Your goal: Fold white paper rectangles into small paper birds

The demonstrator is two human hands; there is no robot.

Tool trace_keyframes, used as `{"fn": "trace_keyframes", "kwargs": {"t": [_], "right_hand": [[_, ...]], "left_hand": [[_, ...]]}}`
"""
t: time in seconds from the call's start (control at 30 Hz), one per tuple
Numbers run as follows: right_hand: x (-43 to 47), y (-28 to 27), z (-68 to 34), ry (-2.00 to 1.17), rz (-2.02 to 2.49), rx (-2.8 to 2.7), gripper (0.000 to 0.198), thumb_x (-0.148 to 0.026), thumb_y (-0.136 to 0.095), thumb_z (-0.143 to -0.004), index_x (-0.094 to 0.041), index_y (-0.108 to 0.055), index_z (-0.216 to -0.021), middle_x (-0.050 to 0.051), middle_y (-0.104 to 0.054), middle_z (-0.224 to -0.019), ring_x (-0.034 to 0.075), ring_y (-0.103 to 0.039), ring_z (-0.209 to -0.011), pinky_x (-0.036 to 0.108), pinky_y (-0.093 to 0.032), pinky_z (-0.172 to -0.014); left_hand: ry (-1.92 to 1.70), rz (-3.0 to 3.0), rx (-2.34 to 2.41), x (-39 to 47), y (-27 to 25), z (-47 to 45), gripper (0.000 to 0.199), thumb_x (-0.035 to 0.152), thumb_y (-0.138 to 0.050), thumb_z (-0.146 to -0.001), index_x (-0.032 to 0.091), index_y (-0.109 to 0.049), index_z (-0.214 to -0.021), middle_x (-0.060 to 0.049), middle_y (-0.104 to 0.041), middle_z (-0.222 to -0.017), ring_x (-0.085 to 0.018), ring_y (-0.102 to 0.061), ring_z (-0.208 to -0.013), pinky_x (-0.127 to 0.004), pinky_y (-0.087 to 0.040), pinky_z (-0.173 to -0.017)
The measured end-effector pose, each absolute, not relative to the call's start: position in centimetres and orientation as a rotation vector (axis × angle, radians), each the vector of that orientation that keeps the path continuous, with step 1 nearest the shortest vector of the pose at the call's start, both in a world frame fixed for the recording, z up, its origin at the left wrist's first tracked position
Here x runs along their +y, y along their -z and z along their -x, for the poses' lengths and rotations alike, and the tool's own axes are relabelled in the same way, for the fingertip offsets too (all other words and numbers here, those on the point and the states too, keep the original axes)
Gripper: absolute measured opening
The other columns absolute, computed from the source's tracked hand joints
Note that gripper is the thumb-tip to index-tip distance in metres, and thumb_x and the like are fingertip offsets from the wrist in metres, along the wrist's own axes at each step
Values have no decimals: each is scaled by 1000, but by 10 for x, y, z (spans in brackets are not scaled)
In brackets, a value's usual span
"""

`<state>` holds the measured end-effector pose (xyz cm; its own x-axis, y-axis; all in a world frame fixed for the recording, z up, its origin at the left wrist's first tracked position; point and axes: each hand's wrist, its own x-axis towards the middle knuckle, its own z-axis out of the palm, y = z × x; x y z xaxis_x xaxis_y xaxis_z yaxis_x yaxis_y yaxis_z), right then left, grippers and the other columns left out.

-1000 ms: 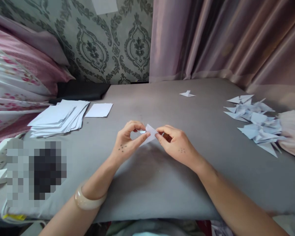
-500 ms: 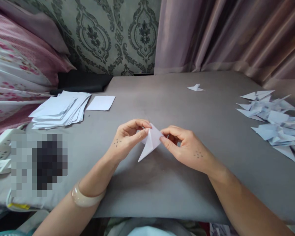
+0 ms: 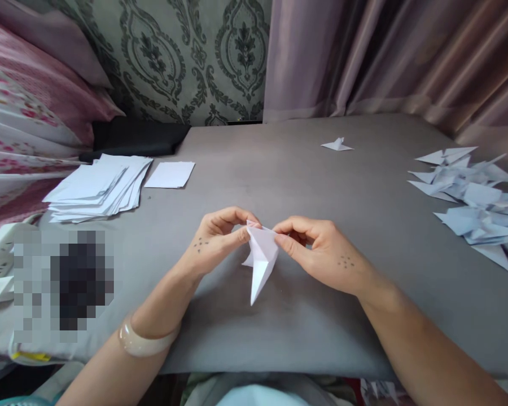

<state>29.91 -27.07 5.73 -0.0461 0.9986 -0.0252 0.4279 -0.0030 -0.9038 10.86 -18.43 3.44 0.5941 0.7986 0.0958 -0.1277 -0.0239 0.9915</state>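
A white folded paper piece [image 3: 262, 256] hangs between my hands just above the grey table, a long point of it aimed down toward me. My left hand [image 3: 220, 239] pinches its upper left corner between thumb and fingers. On the upper right edge, the thumb and fingertips of my right hand [image 3: 311, 245] are closed. The paper's back side and the far fingertips are partly hidden. A pale bangle [image 3: 146, 341] circles my left wrist.
At the left lie a stack of white paper sheets [image 3: 97, 189] and a smaller paper pile [image 3: 170, 175]. Folded paper pieces [image 3: 482, 203] are heaped at the right; a single folded paper bird [image 3: 337, 144] sits toward the back. A power strip [image 3: 0, 248] stands at the left edge.
The folded paper has turned in my hands: its point now reaches lower and more straight down, and its top has opened wider. The view has shifted slightly.
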Motion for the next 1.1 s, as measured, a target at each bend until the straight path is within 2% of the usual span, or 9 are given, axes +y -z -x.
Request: {"fn": "trace_keyframes", "kwargs": {"t": [0.27, 0.53, 0.73, 0.9, 1.1], "right_hand": [[-269, -54, -298, -1009, 1488, -1429, 18, -34, -57, -88, -21, -69, -83, -1, -66, -71, 11, -53, -59, 23, -41, -52], [-265, -51, -299, -1101, 1405, -1353, 18, -36, -60, -87, -21, -71, -88, 1, -70, -82, 12, -61, -71, 24, -47, -63], [-264, -50, -301, -1145, 1424, -1304, 19, -36, -60, -87, -21, -70, -86, 0, -69, -77, 11, -60, -66, 24, -46, -60], [-264, -47, -301, -1097, 1469, -1348, 19, -37, -59, -87, -21, -70, -88, 1, -71, -84, 13, -61, -69, 25, -47, -62], [-266, -49, -299, -956, 1519, -1405, 18, -35, -57, -88, -23, -71, -86, -1, -67, -76, 11, -55, -62, 24, -42, -56]], "left_hand": [[-802, -1369, 665, -185, -29, -108, 16, 33, -76, -78, 18, -74, -81, -6, -71, -80, -17, -64, -75, -27, -50, -70], [-919, -1411, 650, -189, -30, -110, 10, 25, -72, -81, 20, -71, -90, -3, -69, -83, -13, -62, -75, -23, -48, -70], [-877, -1509, 708, -191, -34, -107, 7, 19, -65, -83, 18, -71, -85, -5, -68, -85, -17, -62, -81, -27, -47, -75], [-803, -1611, 693, -191, -41, -105, 10, 25, -67, -81, 17, -69, -87, -8, -69, -93, -21, -62, -91, -32, -47, -84], [-799, -1784, 650, -187, -40, -106, 11, 25, -72, -81, 18, -66, -87, -7, -68, -94, -20, -61, -95, -32, -45, -89]]}}
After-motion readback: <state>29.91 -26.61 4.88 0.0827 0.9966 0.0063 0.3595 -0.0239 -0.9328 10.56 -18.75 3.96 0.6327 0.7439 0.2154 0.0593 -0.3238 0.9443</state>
